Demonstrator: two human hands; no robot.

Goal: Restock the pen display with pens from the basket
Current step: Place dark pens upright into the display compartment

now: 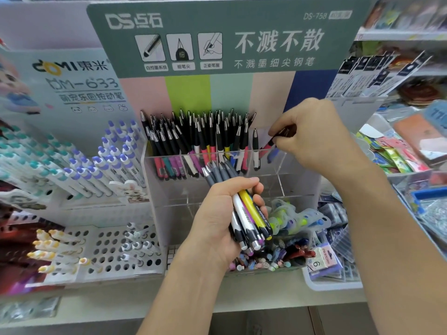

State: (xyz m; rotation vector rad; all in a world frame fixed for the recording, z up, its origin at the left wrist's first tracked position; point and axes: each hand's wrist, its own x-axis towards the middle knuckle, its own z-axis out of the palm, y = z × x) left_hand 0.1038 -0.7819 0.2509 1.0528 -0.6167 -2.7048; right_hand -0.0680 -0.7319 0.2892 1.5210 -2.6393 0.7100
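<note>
The restocking looks well under way but not finished. The far top tier of the clear display rack [283, 163] is packed with upright pens [198, 141] across its left and middle, while its right end holds only a few, and that is where the right hand [312, 134] is working: its fingers pinch a single dark pen [278, 136] tilted over the right end of that tier, its lower part seemingly already inside. The left hand [227, 218], nearer and lower, is closed around a bundle of pens [246, 213] with white, yellow and purple barrels, so a good handful still waits to go in. The tier just below the filled one looks bare through the clear plastic. The basket itself is not in view, so how many more pens remain there cannot be told. A neighbouring stand of blue-capped pens [101, 165] sits to the left.
</note>
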